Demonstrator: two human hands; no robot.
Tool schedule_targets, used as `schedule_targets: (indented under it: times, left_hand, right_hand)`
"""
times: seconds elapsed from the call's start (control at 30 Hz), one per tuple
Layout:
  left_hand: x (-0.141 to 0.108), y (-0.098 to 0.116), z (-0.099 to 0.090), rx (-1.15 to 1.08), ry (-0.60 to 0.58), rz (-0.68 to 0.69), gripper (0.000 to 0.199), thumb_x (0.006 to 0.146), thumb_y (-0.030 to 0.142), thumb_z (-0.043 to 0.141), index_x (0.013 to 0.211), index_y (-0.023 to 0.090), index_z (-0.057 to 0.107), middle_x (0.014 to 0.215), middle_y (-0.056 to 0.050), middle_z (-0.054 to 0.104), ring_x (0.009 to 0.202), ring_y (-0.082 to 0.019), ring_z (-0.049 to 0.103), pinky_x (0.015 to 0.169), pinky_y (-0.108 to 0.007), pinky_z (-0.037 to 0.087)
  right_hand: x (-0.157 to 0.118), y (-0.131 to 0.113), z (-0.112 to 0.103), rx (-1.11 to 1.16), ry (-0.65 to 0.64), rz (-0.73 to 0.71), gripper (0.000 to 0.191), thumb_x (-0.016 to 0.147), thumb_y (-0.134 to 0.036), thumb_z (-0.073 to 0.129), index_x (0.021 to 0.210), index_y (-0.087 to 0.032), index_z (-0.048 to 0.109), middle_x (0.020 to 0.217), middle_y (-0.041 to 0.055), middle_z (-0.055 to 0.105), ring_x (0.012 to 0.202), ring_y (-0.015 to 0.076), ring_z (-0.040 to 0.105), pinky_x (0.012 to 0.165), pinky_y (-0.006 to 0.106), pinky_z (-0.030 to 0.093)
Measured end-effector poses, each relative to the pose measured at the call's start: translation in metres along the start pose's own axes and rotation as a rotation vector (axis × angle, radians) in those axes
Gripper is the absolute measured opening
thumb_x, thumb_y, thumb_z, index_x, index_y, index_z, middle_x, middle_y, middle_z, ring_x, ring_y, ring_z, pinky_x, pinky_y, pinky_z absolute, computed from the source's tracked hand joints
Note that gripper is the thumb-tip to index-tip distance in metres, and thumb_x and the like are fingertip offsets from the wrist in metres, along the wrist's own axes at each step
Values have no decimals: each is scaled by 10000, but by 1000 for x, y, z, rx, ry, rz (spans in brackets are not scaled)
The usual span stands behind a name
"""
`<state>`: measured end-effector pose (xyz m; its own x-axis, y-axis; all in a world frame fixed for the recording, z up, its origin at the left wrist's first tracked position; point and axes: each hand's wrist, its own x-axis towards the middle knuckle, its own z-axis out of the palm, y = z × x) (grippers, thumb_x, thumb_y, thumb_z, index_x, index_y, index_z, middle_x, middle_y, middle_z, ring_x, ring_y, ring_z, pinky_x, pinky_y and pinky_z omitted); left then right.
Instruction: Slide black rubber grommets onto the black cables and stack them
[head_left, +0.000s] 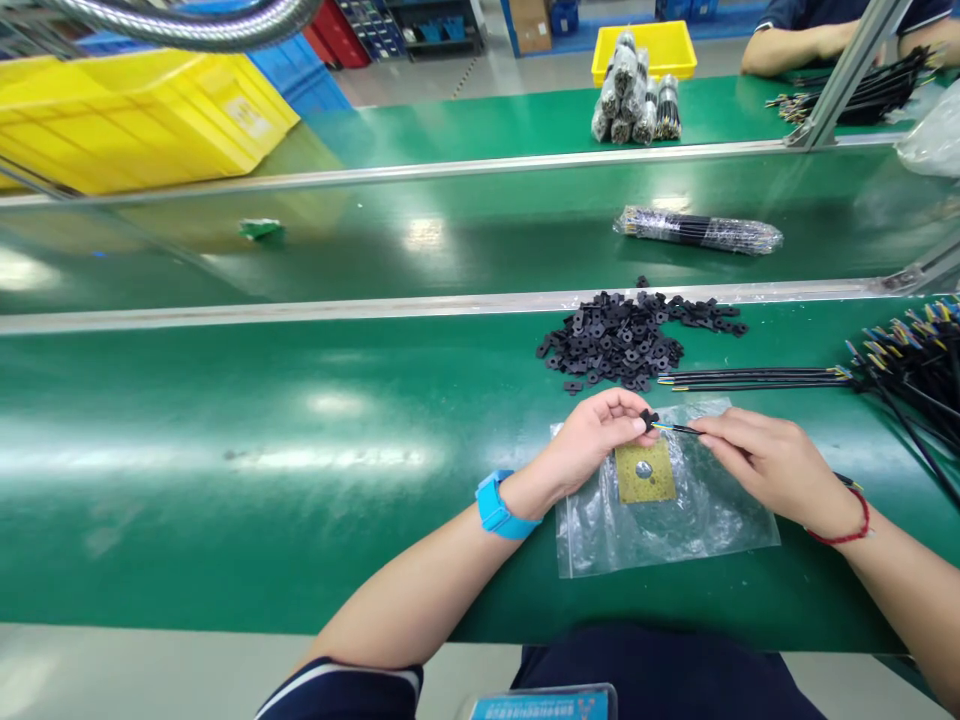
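My left hand pinches a small black part over a clear plastic bag. My right hand holds a thin black cable, whose blue and yellow-green wire ends reach the black part. Beneath my hands, the clear bag lies on the green table with a square yellow piece at its upper middle. A heap of small black parts lies just beyond my left hand. Several black cables lie side by side beyond my right hand.
At the right edge is a large cable bundle. A metal rail crosses behind the heap. Past it lie a wrapped cable bundle, stacked wrapped bundles, yellow bins and another person's arms.
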<state>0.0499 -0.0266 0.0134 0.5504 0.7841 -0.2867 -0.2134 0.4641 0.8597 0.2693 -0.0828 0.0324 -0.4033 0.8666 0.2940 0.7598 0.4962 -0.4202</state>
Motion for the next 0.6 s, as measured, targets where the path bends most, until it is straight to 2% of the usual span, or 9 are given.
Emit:
schedule_targets:
  times: [0.17, 0.4, 0.5, 0.6]
  left_hand:
    - [-2, -2, 4, 95, -20, -6, 282, 648, 234, 756, 816, 129, 555, 691, 13, 621, 657, -92, 602, 688, -249, 474]
    - [-7, -3, 13, 86, -36, -15, 290, 649, 273, 742, 784, 137, 524, 622, 23, 589, 575, -85, 561, 618, -245, 460]
    - [-9, -5, 15, 168, -24, 15, 262, 657, 256, 726, 795, 142, 536, 666, 17, 588, 608, -91, 565, 626, -247, 461]
    - [-12, -5, 16, 338, -25, 106, 199, 688, 238, 691, 812, 147, 564, 752, -7, 606, 676, -104, 564, 658, -252, 467]
  right_hand:
    - [-1, -3, 4, -15, -30, 9, 216, 935, -251, 439, 1037, -197, 621, 847, 33, 666, 738, 135, 621, 665, 265, 485]
    - [0, -10, 5, -73, -33, -33, 243, 949, -281, 392, 947, -179, 613, 753, 34, 622, 650, 131, 572, 603, 258, 442]
    - [1, -15, 0, 27, -149, 9, 305, 963, -300, 337, 864, -185, 602, 694, 21, 595, 611, 124, 544, 574, 250, 415]
    - [2, -19, -4, 221, -267, 99, 335, 964, -329, 341, 758, -191, 566, 614, -8, 540, 555, 106, 489, 541, 229, 384]
